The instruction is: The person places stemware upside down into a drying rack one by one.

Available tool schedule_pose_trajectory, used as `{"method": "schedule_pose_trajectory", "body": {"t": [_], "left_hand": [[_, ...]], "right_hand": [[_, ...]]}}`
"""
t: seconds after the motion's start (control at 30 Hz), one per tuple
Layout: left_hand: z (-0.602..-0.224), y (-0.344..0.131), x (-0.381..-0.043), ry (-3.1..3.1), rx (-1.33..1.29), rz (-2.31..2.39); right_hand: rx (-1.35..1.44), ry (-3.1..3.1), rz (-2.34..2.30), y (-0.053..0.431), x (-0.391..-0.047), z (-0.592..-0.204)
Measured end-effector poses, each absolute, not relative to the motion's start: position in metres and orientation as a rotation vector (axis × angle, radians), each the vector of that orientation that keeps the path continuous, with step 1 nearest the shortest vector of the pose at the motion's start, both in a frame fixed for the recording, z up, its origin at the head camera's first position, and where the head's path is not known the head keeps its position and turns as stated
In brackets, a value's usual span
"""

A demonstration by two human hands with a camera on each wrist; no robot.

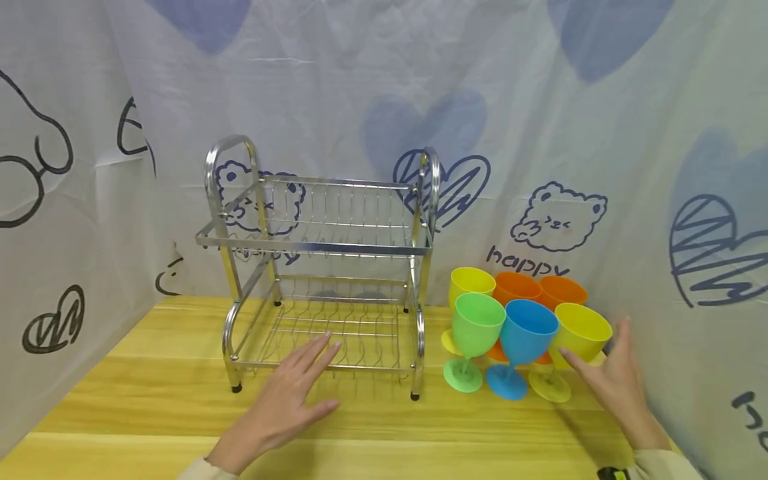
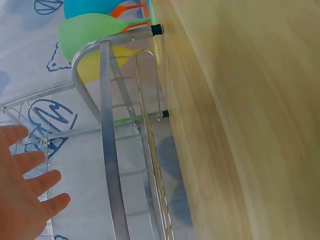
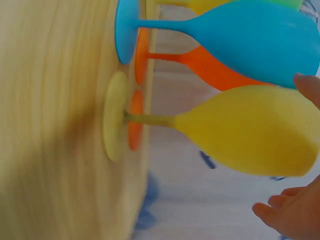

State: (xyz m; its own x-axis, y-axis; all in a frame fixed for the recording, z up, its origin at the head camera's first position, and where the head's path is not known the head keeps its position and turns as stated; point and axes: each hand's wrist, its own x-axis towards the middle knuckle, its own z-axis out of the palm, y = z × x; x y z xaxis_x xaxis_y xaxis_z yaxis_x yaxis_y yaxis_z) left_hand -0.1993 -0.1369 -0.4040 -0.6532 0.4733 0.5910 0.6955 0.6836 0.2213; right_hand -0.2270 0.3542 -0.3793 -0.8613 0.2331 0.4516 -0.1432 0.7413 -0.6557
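My right hand (image 1: 613, 379) is spread around the near yellow goblet (image 1: 583, 331), thumb on one side and fingers on the other. In the right wrist view, gaps show between that yellow goblet (image 3: 250, 131) and the fingers. Beside it stand a blue goblet (image 1: 528, 331) and a green goblet (image 1: 478, 325) in the front row. Behind them are two orange goblets (image 1: 517, 285) and another yellow goblet (image 1: 471, 283), partly hidden. My left hand (image 1: 287, 393) hovers with fingers extended before the two-tier metal dish rack (image 1: 327, 249), holding nothing.
The rack's black-capped feet (image 1: 415, 397) rest on the wooden table (image 1: 372, 427). A white curtain (image 1: 336, 87) printed with hearts and bears hangs behind the table and along both sides. The goblets stand close together right of the rack.
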Motion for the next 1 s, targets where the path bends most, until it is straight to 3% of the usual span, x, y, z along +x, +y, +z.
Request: {"method": "schedule_pose_trajectory", "body": {"t": [0.27,0.63,0.87,1.0], "left_hand": [[-0.402,-0.122,-0.206,-2.375,-0.912,-0.760],[-0.402,-0.120,-0.209,-2.391,-0.892,-0.984],[-0.403,-0.127,-0.208,-2.417,-0.822,-1.076],[-0.400,-0.129,-0.209,-2.391,-0.794,-1.122]], "right_hand": [[-0.130,-2.431,1.365,0.363,-0.240,-0.389],[-0.282,-2.405,1.424,0.372,-0.247,-0.400],[-0.324,-2.307,1.373,0.408,-0.257,-0.425],[-0.361,-2.268,1.371,0.406,-0.243,-0.413]]}}
